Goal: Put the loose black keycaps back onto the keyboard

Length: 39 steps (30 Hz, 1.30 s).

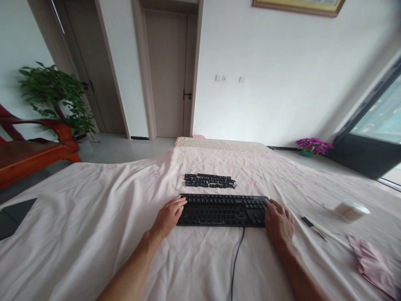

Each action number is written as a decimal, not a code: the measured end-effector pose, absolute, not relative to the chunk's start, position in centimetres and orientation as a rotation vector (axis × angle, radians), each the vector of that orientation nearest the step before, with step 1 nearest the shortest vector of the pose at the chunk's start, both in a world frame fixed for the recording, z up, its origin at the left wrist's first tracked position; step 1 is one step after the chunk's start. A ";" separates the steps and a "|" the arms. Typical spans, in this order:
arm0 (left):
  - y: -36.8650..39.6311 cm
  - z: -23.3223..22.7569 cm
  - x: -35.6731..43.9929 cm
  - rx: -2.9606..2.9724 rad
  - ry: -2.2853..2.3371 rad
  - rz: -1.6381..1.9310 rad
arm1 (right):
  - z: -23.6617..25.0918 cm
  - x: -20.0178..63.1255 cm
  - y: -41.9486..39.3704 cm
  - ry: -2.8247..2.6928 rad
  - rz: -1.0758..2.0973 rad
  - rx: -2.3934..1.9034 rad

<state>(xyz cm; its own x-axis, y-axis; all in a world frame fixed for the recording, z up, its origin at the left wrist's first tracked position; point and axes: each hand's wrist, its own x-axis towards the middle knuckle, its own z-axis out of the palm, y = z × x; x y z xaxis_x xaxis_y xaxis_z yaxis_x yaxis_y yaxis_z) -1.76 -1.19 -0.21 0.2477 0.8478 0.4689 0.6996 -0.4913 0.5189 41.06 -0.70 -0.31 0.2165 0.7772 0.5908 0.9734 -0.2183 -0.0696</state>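
Note:
A black keyboard [222,210] lies on a table covered with a pale pink cloth [94,217]. Its cable [235,259] runs toward me. My left hand [169,216] grips the keyboard's left end, fingers curled over the edge. At the right end my right hand [278,223] holds the keyboard the same way. Just beyond the keyboard, rows of loose black keycaps [209,180] are laid out on the cloth.
On the right lie a small white round container [350,210], a thin stick-like tool [316,228] and a folded pink cloth [372,261]. A dark flat object [14,215] sits at the left edge. Beyond stand a wooden chair [28,150], a potted plant [59,98] and doors.

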 end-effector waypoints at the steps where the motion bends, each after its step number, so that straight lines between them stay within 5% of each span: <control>1: -1.0 -0.3 -2.0 2.258 1.473 1.123 | 0.0 40.6 -0.9 -1.629 -0.652 -2.025; 8: 0.2 -0.9 -3.7 1.805 1.767 1.304 | 3.0 34.3 -0.5 -1.922 -0.616 -1.624; 20: 0.5 -1.0 -3.8 1.886 1.696 1.248 | 5.3 17.3 7.4 -2.282 -0.244 -1.345; 39: 0.5 -0.6 -3.7 1.873 1.688 1.263 | 4.9 13.9 11.7 -2.579 -0.283 -1.353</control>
<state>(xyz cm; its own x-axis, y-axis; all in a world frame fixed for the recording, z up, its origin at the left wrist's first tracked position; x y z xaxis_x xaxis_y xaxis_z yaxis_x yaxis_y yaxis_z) -3.66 0.46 -0.56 -0.0890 0.9164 0.3902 0.6330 -0.2504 0.7325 13.89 11.65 4.91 -0.5543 0.7848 0.2771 0.8262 0.5591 0.0694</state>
